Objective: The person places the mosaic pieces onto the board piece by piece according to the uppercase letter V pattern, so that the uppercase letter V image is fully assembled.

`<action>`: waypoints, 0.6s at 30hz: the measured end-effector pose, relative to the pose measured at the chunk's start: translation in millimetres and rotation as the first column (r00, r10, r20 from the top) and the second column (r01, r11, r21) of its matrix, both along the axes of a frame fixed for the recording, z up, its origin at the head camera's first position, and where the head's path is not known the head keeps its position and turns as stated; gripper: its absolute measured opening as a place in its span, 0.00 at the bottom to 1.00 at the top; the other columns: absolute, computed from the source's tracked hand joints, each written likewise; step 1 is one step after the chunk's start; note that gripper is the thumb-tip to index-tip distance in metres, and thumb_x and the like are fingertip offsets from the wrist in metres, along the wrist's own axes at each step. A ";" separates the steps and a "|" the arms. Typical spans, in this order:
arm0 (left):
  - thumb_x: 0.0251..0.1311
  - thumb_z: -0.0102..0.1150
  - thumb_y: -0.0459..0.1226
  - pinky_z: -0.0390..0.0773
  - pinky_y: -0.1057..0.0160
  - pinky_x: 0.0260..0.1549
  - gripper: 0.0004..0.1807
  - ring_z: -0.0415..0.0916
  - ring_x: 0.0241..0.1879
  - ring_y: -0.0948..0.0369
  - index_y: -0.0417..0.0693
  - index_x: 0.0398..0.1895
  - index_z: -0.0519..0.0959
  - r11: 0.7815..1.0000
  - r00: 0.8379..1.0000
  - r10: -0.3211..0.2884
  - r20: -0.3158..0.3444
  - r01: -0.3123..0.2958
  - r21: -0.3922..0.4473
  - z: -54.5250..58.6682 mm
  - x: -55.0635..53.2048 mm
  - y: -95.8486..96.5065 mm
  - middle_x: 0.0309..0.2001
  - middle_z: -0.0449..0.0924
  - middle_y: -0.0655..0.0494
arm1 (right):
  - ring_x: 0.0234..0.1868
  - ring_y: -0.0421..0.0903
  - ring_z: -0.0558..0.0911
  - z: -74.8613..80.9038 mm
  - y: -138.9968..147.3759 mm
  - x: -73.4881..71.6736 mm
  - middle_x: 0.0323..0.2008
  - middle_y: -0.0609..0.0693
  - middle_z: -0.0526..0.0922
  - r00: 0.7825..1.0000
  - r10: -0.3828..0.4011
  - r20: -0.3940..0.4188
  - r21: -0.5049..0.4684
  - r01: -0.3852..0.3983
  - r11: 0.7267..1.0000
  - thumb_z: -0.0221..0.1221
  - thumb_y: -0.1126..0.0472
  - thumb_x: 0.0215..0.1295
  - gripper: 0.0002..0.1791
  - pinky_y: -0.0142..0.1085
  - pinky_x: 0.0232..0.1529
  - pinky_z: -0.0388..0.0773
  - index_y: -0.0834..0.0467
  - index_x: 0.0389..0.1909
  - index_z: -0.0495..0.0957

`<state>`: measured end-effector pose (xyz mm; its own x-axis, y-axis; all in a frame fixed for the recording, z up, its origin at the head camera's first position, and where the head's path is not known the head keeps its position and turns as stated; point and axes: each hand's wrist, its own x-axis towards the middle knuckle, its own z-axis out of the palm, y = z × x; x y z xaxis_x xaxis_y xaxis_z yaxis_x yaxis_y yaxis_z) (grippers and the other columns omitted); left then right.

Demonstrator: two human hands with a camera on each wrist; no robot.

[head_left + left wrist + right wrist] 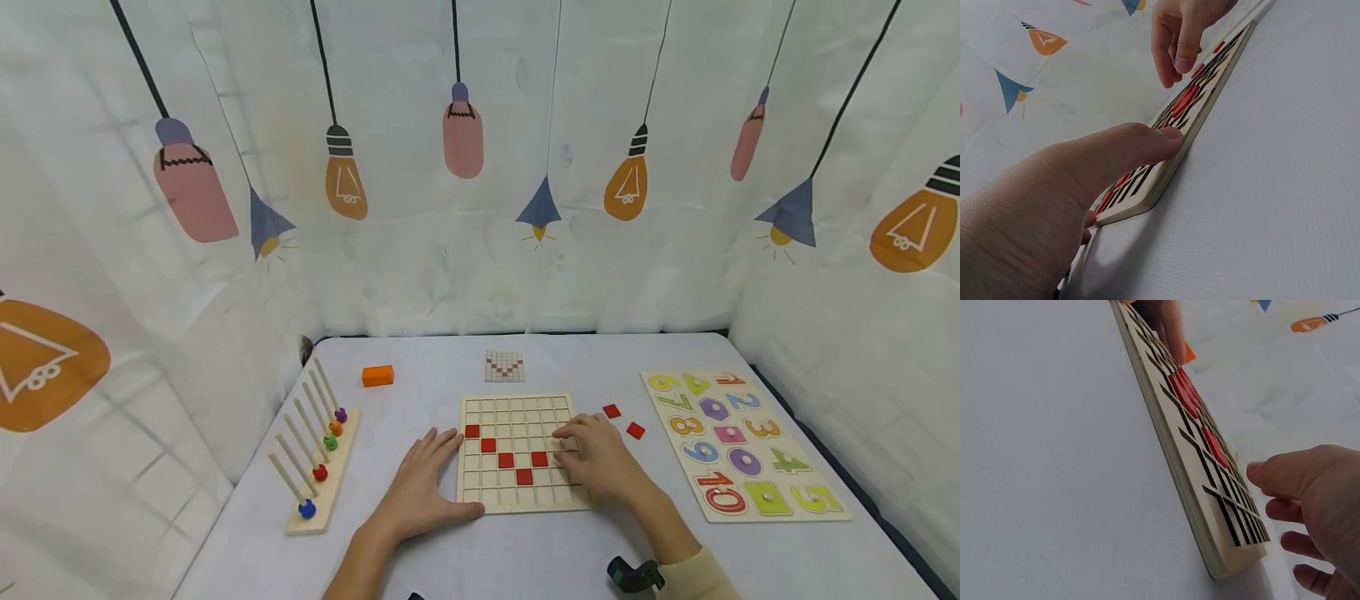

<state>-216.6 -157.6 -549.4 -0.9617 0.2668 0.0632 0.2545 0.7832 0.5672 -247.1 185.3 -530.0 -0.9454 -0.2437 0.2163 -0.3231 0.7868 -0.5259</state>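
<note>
A square wooden grid board [517, 500] lies flat at the middle of the table, with several red square tiles [524, 477] in its cells forming a slanting line that turns up at the right. My left hand [427, 482] is spread at the board's left front corner; the thumb [1163, 145] rests on the front rim and the fingers reach along the left side. Over the board's right part hovers my right hand [600, 457], thumb and fingers apart and bent loosely, nothing visible between them. Two loose red tiles [636, 430] lie just beyond it.
Behind the board lies a small pattern card [505, 367], with an orange block [377, 376] to its left. A peg stand [330, 492] with coloured beads stands at left, a number puzzle board [742, 450] at right. A dark device [633, 575] is near the right wrist.
</note>
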 end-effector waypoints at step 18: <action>0.40 0.77 0.78 0.51 0.36 0.90 0.68 0.49 0.91 0.47 0.61 0.86 0.68 1.000 1.000 0.005 0.001 -0.005 -0.002 -1.9 -1.0 0.1 0.87 0.65 0.60 | 0.60 0.48 0.79 4.1 30.7 -0.2 0.52 0.42 0.89 0.998 -0.037 -0.042 -0.018 0.036 0.999 0.77 0.55 0.69 0.15 0.52 0.62 0.80 0.49 0.55 0.91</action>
<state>-217.6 -157.6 -551.3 -0.9631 0.2621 0.0612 0.2497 0.7857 0.5659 -247.3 216.0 -525.9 -0.9435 -0.2054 0.2602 -0.3168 0.7895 -0.5257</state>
